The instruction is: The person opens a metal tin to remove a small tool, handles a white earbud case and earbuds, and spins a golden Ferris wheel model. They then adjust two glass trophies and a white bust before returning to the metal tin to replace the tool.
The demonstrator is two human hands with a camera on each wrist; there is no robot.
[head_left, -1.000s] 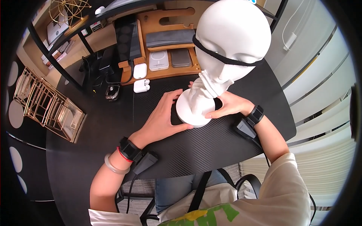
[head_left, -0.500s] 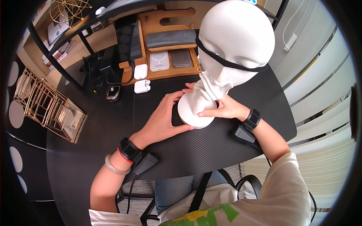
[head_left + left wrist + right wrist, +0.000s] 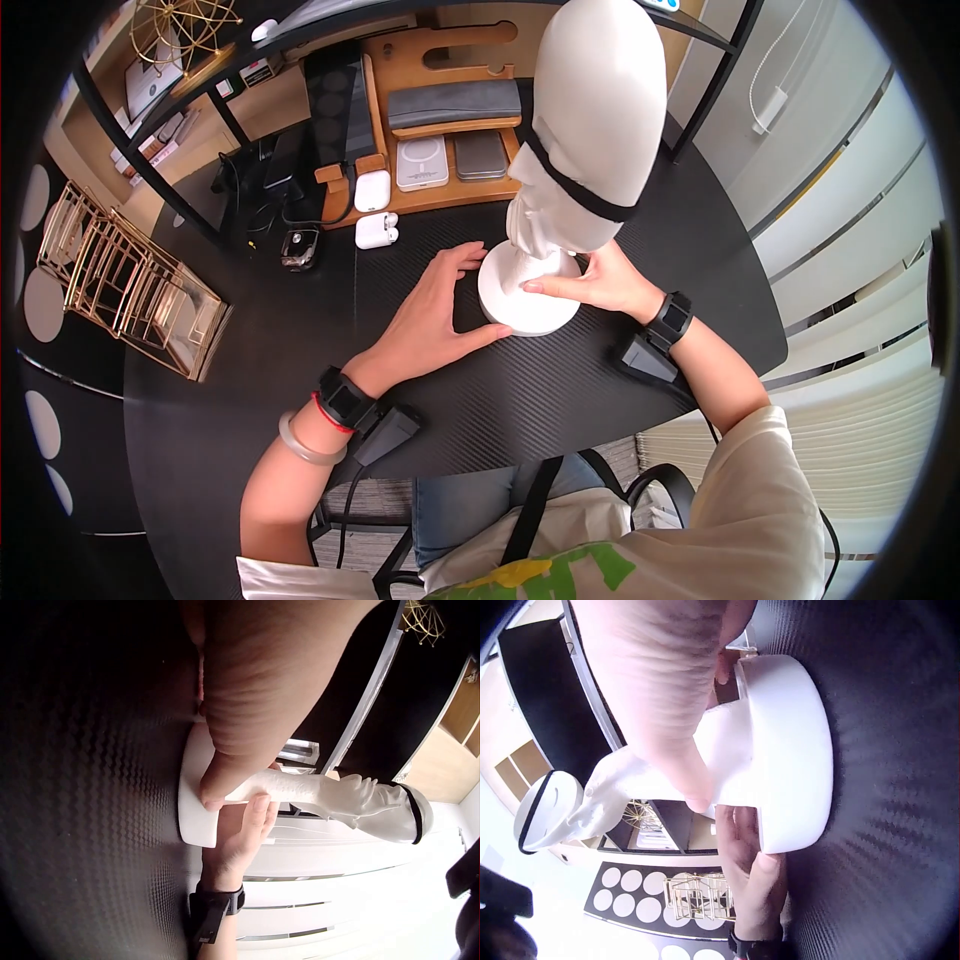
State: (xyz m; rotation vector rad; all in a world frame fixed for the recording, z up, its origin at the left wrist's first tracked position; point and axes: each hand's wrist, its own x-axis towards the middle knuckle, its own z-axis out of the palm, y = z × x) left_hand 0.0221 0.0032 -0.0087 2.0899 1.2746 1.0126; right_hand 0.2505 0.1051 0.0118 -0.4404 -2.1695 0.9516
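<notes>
Head view: white mannequin head (image 3: 600,110) stands between the two hands, rising above the right grip, black band (image 3: 580,190) around its face. Left grip (image 3: 425,305) is released, thumb and fingers spread wide beside the round base (image 3: 530,310); thumb tip at the base's near edge, fingertips by its far left edge, contact there unclear. A gap shows between palm and base. Right grip (image 3: 605,283) grasps the stem (image 3: 530,265), thumb laid across its near side, fingers mostly hidden behind. Past the left grip's fingertips: white earbud case (image 3: 376,230), dark watch (image 3: 298,246), then wooden organizer (image 3: 455,190). Gold wire rack (image 3: 130,290) sits well left of the left grip.

Left wrist view: sideways picture. Left thumb (image 3: 214,799) touches the base just ahead of the wrist; its fingers are mostly hidden. Right grip is across from it, thumb against the stem, base resting on the tabletop (image 3: 97,795).

Right wrist view: right thumb (image 3: 686,784) lies over the stem right above the base. Left grip is opposite, thumb touching the base rim, fingers behind, not clenched.
</notes>
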